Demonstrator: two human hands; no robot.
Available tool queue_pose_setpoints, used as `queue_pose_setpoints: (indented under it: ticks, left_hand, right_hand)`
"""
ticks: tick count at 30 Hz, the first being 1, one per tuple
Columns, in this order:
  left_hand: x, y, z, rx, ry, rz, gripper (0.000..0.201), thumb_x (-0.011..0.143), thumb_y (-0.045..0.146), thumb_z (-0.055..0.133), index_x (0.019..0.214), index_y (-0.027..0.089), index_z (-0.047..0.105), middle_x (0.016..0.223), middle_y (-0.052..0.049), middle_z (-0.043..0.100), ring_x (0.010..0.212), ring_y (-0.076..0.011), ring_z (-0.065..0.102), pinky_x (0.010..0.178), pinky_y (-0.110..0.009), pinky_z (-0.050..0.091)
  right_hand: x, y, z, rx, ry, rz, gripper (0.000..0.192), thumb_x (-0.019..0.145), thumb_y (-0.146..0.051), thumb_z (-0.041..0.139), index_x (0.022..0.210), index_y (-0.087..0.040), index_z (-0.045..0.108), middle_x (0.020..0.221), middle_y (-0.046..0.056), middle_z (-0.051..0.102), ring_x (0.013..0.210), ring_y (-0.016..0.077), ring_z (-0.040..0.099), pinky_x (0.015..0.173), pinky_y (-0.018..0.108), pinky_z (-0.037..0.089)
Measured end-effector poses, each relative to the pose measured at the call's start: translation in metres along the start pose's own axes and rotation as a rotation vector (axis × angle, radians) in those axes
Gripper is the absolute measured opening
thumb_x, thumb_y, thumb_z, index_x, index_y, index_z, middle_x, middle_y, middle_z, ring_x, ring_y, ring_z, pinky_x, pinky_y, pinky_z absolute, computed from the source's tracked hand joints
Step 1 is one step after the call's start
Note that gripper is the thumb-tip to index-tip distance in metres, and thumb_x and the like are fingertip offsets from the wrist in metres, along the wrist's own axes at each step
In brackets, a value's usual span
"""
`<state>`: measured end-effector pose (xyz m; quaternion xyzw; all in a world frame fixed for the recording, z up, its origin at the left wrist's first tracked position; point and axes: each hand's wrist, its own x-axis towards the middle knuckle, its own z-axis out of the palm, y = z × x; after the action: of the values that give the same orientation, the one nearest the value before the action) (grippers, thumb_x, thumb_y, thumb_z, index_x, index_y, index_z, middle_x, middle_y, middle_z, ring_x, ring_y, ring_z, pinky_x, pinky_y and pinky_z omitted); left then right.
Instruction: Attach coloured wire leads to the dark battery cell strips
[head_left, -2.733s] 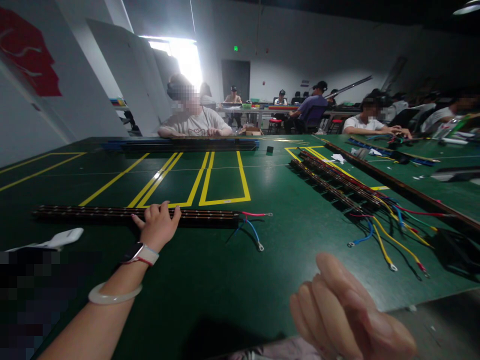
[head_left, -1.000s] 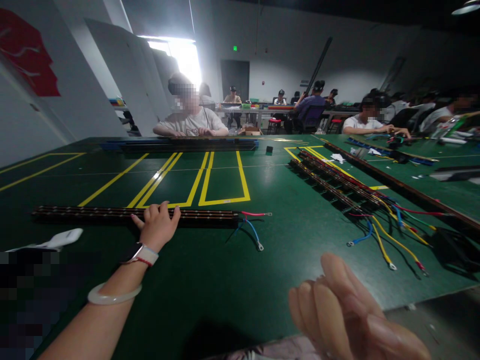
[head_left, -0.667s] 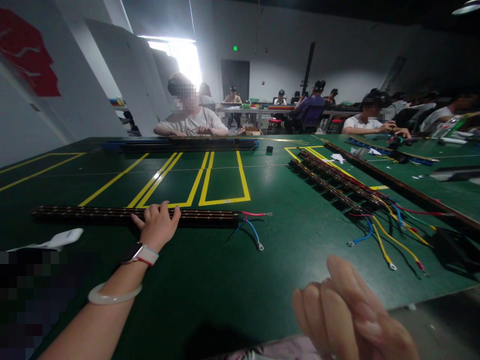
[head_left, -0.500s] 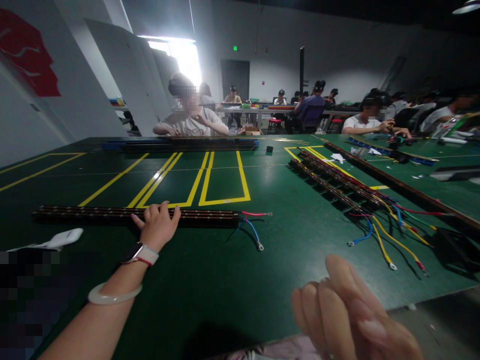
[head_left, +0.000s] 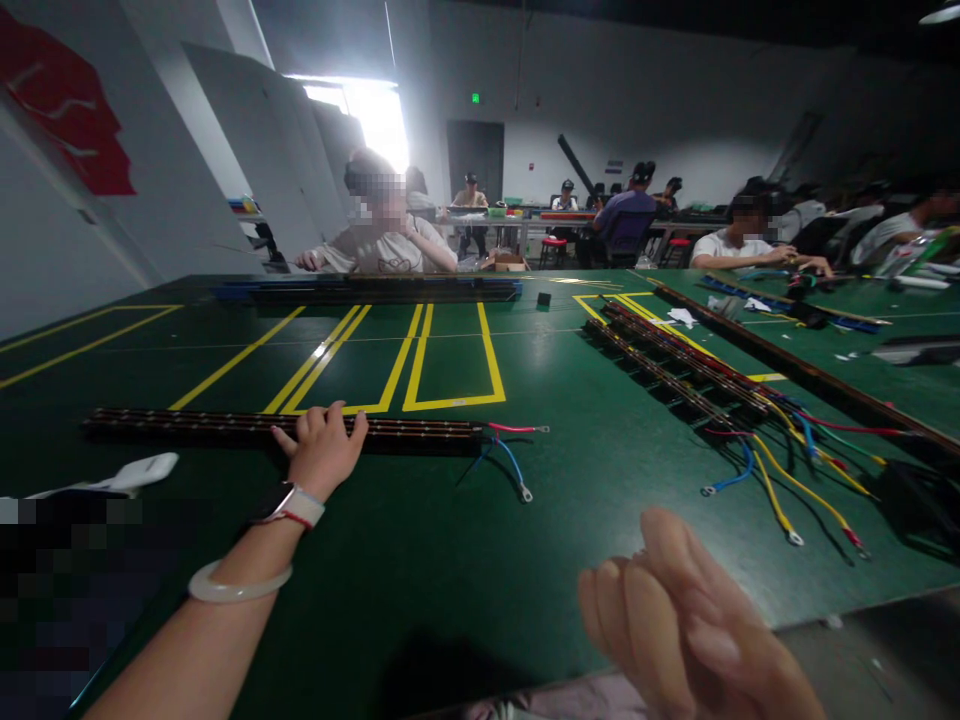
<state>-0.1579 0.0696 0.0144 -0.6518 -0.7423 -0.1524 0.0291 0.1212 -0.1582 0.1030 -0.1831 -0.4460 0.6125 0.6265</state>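
My left hand (head_left: 322, 450) reaches forward, with its fingers curled over a long dark strip (head_left: 187, 426) that lies flat across the green table (head_left: 420, 540). A watch and a pale bangle are on that wrist. Short red and blue wires (head_left: 512, 462) with ring terminals stick out of the strip's right end, right of my hand. My right hand (head_left: 690, 630) hovers close to the camera at the lower right, blurred. Its fingers are held together and curled, and nothing shows in them.
Several more dark strips (head_left: 675, 365) lie at the right, with coloured wires (head_left: 780, 480) fanning out. A white cloth (head_left: 142, 470) lies at the left. Yellow tape lines (head_left: 450, 370) mark the table. A person (head_left: 382, 245) sits opposite behind a blue-black strip (head_left: 367, 290). Others work behind.
My hands have stayed where they were and the view has shifted slightly. In the background a person swings a long dark bar from right to left. The person opposite has raised a hand.
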Motion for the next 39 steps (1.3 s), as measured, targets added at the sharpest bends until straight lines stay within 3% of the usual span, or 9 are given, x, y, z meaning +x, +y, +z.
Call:
queue_pose_setpoints:
  ticks: [5,8,12,20,24,27,30,34,39]
  left_hand:
    - [-0.003,0.005,-0.003,0.005,0.000,-0.012,0.055,0.089,0.041,0.023,0.130,0.011,0.044,0.125,-0.022,0.045,0.124,-0.0359,0.034,0.103,-0.064,0.012]
    - [-0.003,0.004,-0.002,0.004,0.002,-0.014,0.055,0.089,0.041,0.023,0.130,0.011,0.044,0.125,-0.022,0.045,0.123,-0.0359,0.034,0.102,-0.065,0.012]
    - [-0.002,0.003,-0.001,0.008,0.013,-0.008,0.055,0.090,0.041,0.023,0.130,0.011,0.045,0.124,-0.022,0.045,0.123,-0.0355,0.035,0.102,-0.065,0.013]
    - [-0.003,0.003,0.002,0.029,0.061,0.013,0.051,0.089,0.038,0.028,0.127,0.009,0.047,0.122,-0.023,0.048,0.121,-0.0368,0.038,0.101,-0.066,0.014]
    - [-0.002,0.003,0.001,0.027,0.056,0.009,0.051,0.090,0.039,0.028,0.127,0.010,0.048,0.122,-0.022,0.048,0.121,-0.0365,0.038,0.101,-0.066,0.014]
    - [-0.001,0.001,0.002,0.025,0.048,0.011,0.052,0.090,0.040,0.027,0.127,0.011,0.047,0.122,-0.022,0.048,0.120,-0.0365,0.039,0.100,-0.067,0.014]
    - [0.000,-0.001,0.005,0.037,0.062,0.020,0.052,0.090,0.040,0.027,0.128,0.010,0.047,0.121,-0.022,0.049,0.120,-0.0365,0.039,0.100,-0.068,0.013]
    - [0.002,-0.005,0.009,0.054,0.095,0.024,0.053,0.089,0.039,0.026,0.127,0.009,0.047,0.120,-0.022,0.050,0.118,-0.0362,0.040,0.100,-0.068,0.012]
    - [0.004,-0.007,0.003,0.065,0.092,-0.025,0.052,0.089,0.037,0.025,0.125,0.007,0.048,0.118,-0.023,0.051,0.116,-0.0355,0.043,0.101,-0.066,0.012]
  right_hand:
    - [0.010,-0.001,-0.029,-0.207,0.022,-0.014,0.030,0.082,-0.046,0.057,0.077,-0.023,0.038,0.051,-0.006,0.041,0.049,0.0106,0.034,0.050,0.025,0.028]
    - [0.023,-0.007,-0.054,-0.385,0.059,0.024,0.022,0.089,-0.040,0.051,0.080,-0.022,0.041,0.057,-0.004,0.047,0.052,0.0103,0.039,0.050,0.025,0.029]
    - [0.050,-0.008,-0.085,-0.652,0.015,0.111,0.019,0.094,-0.038,0.042,0.086,-0.021,0.042,0.065,-0.003,0.050,0.057,0.0105,0.043,0.052,0.025,0.032]
    - [0.110,0.023,-0.139,-1.138,-0.117,0.197,0.024,0.095,-0.042,0.031,0.088,-0.020,0.039,0.068,-0.003,0.052,0.060,0.0111,0.047,0.058,0.026,0.040]
    - [0.132,0.040,-0.143,-1.388,-0.184,0.111,0.027,0.095,-0.039,0.030,0.099,-0.018,0.047,0.081,0.004,0.058,0.072,0.0144,0.053,0.067,0.029,0.043]
    - [0.138,0.053,-0.138,-1.677,-0.277,0.012,0.039,0.084,-0.051,0.051,0.103,-0.017,0.055,0.101,0.011,0.058,0.090,0.0218,0.052,0.078,0.035,0.040]
    - [0.141,0.063,-0.134,-1.878,-0.401,0.003,0.046,0.072,-0.056,0.064,0.097,-0.018,0.061,0.096,0.010,0.060,0.090,0.0250,0.051,0.078,0.036,0.036]
    - [0.151,0.067,-0.133,-1.834,-0.488,0.112,0.027,0.076,-0.044,0.065,0.080,-0.018,0.061,0.076,0.002,0.060,0.075,0.0169,0.051,0.071,0.029,0.030]
    - [0.166,0.073,-0.129,-1.667,-0.466,0.163,0.019,0.078,-0.033,0.064,0.071,-0.016,0.059,0.064,-0.003,0.054,0.057,0.0089,0.043,0.058,0.023,0.025]
